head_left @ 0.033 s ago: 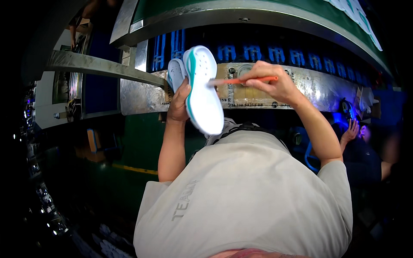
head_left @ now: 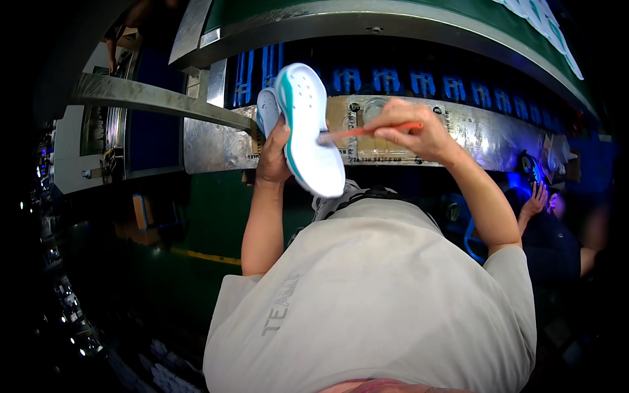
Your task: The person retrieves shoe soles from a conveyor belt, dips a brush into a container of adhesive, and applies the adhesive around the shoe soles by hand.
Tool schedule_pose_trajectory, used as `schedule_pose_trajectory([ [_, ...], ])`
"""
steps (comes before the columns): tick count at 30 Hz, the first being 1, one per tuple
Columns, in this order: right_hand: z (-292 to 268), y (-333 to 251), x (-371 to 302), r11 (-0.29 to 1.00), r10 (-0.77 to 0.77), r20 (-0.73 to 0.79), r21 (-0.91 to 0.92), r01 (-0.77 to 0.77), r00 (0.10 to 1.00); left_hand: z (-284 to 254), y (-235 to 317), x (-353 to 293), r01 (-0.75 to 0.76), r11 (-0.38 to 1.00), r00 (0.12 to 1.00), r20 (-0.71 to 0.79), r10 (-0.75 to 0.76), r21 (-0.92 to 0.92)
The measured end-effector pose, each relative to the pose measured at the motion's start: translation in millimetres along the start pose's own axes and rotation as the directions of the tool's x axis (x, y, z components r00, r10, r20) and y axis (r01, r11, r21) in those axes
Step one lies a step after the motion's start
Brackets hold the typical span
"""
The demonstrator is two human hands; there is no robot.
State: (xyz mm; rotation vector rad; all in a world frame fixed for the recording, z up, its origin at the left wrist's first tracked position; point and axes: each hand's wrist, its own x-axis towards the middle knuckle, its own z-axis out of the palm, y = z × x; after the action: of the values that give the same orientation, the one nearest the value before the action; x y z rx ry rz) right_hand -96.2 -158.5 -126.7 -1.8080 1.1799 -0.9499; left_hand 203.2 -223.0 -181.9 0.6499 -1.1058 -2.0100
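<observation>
My left hand [head_left: 273, 159] is wrapped round the side of a white shoe sole [head_left: 309, 141] with a teal edge and small dark holes at its upper end. Partly hidden behind it is a second pale sole [head_left: 266, 108], close to my left fingers; I cannot tell if they grip that one too. In my right hand [head_left: 414, 128] a brush [head_left: 367, 131] with an orange handle is pinched between thumb and fingers. Its blurred bristle end meets the inner face of the front sole, near the right rim.
Beyond my hands runs a metal bench [head_left: 481, 134] with taped cardboard and a round clear dish [head_left: 374, 107] on it. Blue racks [head_left: 422, 83] line the space behind. A green-topped conveyor [head_left: 419, 8] carries white pieces [head_left: 547, 29] at far right. Another person's hand [head_left: 536, 198] is at right.
The brush tip has moved down the sole, toward its lower end. The sole has turned slightly in my left hand, its upper end shifting left.
</observation>
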Motion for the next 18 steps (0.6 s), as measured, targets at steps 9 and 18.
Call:
schedule_pose_trajectory([
  [9, 27, -37, -34, 0.983, 0.153, 0.01, 0.103, -0.153, 0.988, -20, 19, -4, -0.225, 0.97, 0.962, -0.135, 0.236, 0.094],
  [18, 61, -44, -12, 0.656, 0.488, 0.051, 0.637, -0.405, 0.871, -8, 8, -9, -0.369, 0.902, 0.913, -0.097, 0.397, 0.224],
])
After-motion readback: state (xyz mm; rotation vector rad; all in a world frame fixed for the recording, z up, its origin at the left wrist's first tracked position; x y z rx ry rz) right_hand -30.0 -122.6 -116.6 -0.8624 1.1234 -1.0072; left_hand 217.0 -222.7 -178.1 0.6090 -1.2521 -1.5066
